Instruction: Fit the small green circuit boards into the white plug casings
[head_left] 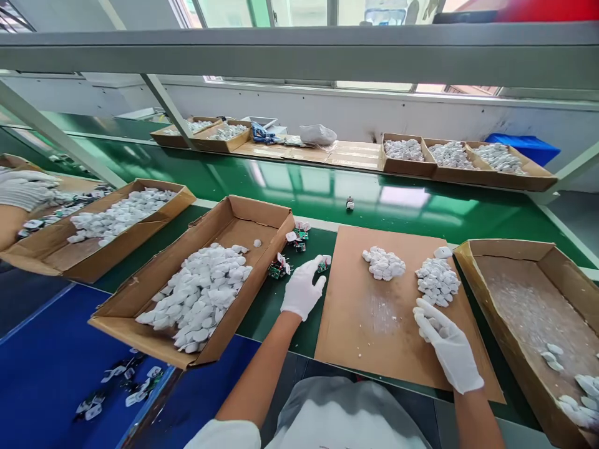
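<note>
My left hand (303, 290), in a white glove, rests over the green bench strip with thumb and index finger apart. Its index fingertip is beside a small circuit board with a white part (323, 264); whether they touch is hard to see. More such circuit boards (279, 267) lie to its left, against a carton. Curled around several small white rounded pieces (435, 323) is my gloved right hand (447, 345), above the cardboard sheet (346, 312). Just beyond it lies a pile of similar white pieces (437, 282), with another pile (384, 264) to the left.
A carton of white pieces (269, 246) stands at left, another carton (491, 244) at right holds a few. One small part (350, 203) lies on the green belt (299, 181). A co-worker's gloved hand (25, 189) is far left. An overhead beam (299, 59) crosses the view.
</note>
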Demonstrator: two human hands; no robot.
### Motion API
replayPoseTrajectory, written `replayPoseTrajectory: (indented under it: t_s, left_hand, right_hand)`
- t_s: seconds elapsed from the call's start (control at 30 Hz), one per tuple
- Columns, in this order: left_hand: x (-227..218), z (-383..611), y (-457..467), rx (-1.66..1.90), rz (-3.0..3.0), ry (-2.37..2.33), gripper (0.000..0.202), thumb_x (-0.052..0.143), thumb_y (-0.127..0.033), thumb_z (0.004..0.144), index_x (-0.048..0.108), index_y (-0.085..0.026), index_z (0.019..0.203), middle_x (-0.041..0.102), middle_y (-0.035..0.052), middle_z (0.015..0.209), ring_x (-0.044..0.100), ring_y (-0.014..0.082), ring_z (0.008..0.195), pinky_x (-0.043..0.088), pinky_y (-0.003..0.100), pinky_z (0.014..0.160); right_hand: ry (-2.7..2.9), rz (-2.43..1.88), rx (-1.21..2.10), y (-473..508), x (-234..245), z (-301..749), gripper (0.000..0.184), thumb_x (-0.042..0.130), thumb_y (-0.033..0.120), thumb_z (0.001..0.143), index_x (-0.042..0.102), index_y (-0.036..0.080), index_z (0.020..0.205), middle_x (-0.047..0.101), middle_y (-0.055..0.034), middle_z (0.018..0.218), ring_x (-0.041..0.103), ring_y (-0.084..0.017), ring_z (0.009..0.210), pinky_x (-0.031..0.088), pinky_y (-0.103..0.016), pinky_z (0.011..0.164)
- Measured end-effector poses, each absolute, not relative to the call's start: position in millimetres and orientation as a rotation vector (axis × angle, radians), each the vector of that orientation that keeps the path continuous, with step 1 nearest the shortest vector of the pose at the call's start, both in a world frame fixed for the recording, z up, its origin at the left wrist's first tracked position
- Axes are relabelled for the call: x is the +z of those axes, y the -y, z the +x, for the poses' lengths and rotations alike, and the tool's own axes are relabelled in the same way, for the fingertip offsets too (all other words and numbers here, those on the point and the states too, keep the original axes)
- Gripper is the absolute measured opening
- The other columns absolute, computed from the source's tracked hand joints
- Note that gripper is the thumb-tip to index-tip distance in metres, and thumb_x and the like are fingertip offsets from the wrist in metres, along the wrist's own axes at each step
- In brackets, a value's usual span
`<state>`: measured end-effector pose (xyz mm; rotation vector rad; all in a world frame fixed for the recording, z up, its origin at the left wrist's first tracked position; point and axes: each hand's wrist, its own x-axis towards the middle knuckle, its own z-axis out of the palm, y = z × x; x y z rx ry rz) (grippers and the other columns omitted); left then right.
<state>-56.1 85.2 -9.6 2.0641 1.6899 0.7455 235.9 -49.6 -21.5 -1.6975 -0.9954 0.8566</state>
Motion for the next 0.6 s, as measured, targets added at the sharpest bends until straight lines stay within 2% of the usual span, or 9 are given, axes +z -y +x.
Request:
replayPoseTrajectory:
  t_s: [0.13,0.23,0.33,0.4,0.5,0.6]
  left_hand:
    - [-9,-54,-107,0.476,2.18,-1.853,0.06,0.061,-0.033,0.078,0.049,-0.015,0.134,0.057,0.0147,0.13,0.052,0.0342,0.114,0.042,0.045,0.096]
    - [-14,-51,-116,0.438,2.178,-1.869,0.05,0.064,-0.031,0.077,0.06,-0.013,0.123,0.062,0.0166,0.119,0.053,0.0357,0.109,0.042,0.046,0.092]
    - [-19,-53,-118,0.549,2.124,-1.799,0.043,0.064,-0.025,0.077,0.064,-0.015,0.119,0.066,0.014,0.112,0.054,0.0315,0.107,0.042,0.041,0.093]
    - [-20,-55,-113,0.593,2.079,-1.723,0.045,0.064,-0.026,0.078,0.062,-0.019,0.122,0.069,0.0092,0.105,0.059,0.0259,0.098,0.045,0.036,0.088]
    - [-16,-55,-99,0.78,1.9,-1.472,0.045,0.058,-0.03,0.082,0.058,-0.022,0.127,0.07,0.0051,0.101,0.062,0.0198,0.087,0.049,0.03,0.08]
    - [-9,-50,-82,1.008,1.708,-1.173,0.041,0.055,-0.035,0.083,0.063,-0.02,0.12,0.068,0.0067,0.112,0.061,0.0205,0.099,0.046,0.029,0.087]
  right_hand:
    - [1.248,-1.624,0.827,45,-25,231,0.035,0.067,0.049,0.072,0.073,0.023,0.093,0.068,-0.0083,0.109,0.063,-0.025,0.099,0.056,-0.035,0.081]
    - [1.274,-1.639,0.846,47,-30,229,0.043,0.068,0.047,0.072,0.069,0.023,0.107,0.066,-0.0086,0.113,0.065,-0.023,0.096,0.056,-0.037,0.087]
    - [1.177,-1.699,0.92,52,-35,230,0.056,0.07,0.048,0.069,0.063,0.022,0.117,0.068,-0.0082,0.112,0.067,-0.021,0.093,0.056,-0.036,0.087]
    - [1.086,-1.704,0.992,54,-36,231,0.06,0.071,0.051,0.068,0.062,0.02,0.118,0.069,-0.0086,0.11,0.068,-0.023,0.093,0.058,-0.035,0.084]
    - [1.058,-1.719,1.051,55,-33,229,0.056,0.071,0.052,0.067,0.065,0.017,0.111,0.074,-0.0074,0.093,0.07,-0.02,0.073,0.061,-0.032,0.07]
    - [1.169,-1.743,1.0,54,-25,221,0.041,0.068,0.048,0.072,0.068,0.017,0.098,0.071,-0.0027,0.067,0.065,-0.016,0.054,0.059,-0.027,0.058]
